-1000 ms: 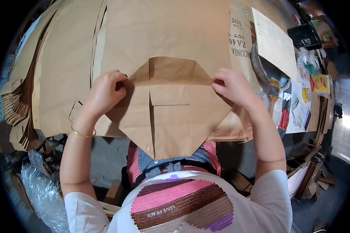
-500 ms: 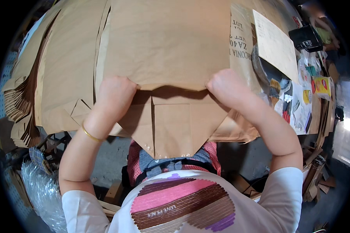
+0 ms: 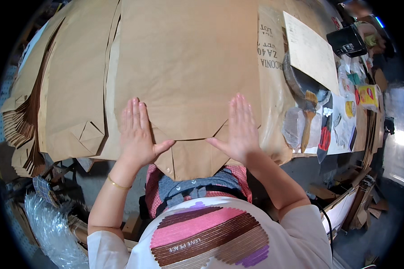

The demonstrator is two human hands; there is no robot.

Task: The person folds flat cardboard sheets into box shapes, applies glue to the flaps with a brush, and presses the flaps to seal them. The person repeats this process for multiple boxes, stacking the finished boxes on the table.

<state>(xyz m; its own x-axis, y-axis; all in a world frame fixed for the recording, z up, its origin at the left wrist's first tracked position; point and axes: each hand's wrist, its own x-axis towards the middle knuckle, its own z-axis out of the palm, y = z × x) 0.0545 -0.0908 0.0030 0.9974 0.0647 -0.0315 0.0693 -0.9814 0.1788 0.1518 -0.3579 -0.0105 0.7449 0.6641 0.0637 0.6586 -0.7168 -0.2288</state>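
Note:
A large brown paper bag [image 3: 188,67] lies flat on the worktable in front of me, its folded bottom flap [image 3: 191,157] hanging over the near edge. My left hand [image 3: 137,132] lies flat on the bag's near left part, fingers stretched and thumb pointing inward. My right hand [image 3: 241,130] lies flat on the near right part in the same way. Both palms press on the paper along the fold line; neither hand grips anything.
Stacks of folded brown bags [image 3: 67,98] lie to the left. To the right are a brush with a wooden handle [image 3: 307,121], a dark round pan [image 3: 300,78], a pale sheet [image 3: 309,49], a black device [image 3: 345,40] and small colourful packets [image 3: 366,96]. Clear plastic wrap [image 3: 49,228] lies below left.
The flap with its diamond-shaped fold was turned over away from me and laid flat. My hands went from pinching its corners to pressing flat on the paper.

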